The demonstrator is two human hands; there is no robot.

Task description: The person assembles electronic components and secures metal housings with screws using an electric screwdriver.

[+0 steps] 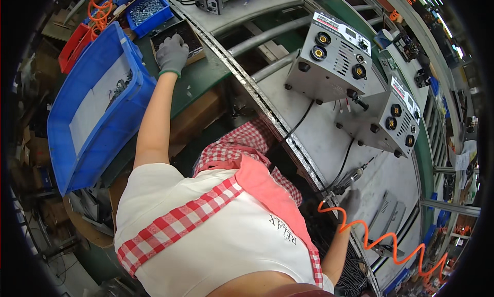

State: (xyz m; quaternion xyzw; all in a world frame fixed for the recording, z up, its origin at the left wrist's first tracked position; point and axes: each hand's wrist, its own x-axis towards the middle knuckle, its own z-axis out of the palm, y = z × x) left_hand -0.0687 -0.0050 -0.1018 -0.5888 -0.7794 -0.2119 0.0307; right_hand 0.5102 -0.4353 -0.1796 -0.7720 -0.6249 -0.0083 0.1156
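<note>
My left hand (pixel 172 54), in a grey glove, reaches into a small open cardboard box (pixel 196 55) of dark small parts, probably screws. Its fingers curl down among them; whatever they pinch is hidden. Off to the right, my gloved right hand (pixel 352 201) grips an air screwdriver (pixel 348 179), its thin tip pointing away to the upper right. An orange coiled hose (pixel 383 241) runs from the tool's rear. Beyond the screwdriver stand two grey metal machine units (pixel 329 60) with round sockets and knobs on their front panels; black cables trail from them.
A large blue bin (pixel 100 111) holding a few parts stands left of my left arm. Behind it are a blue tray of metal screws (pixel 149 11) and a red bin (pixel 74 47). A grey vented panel (pixel 387 217) lies right of my right hand. Metal rollers (pixel 272 37) cross the line.
</note>
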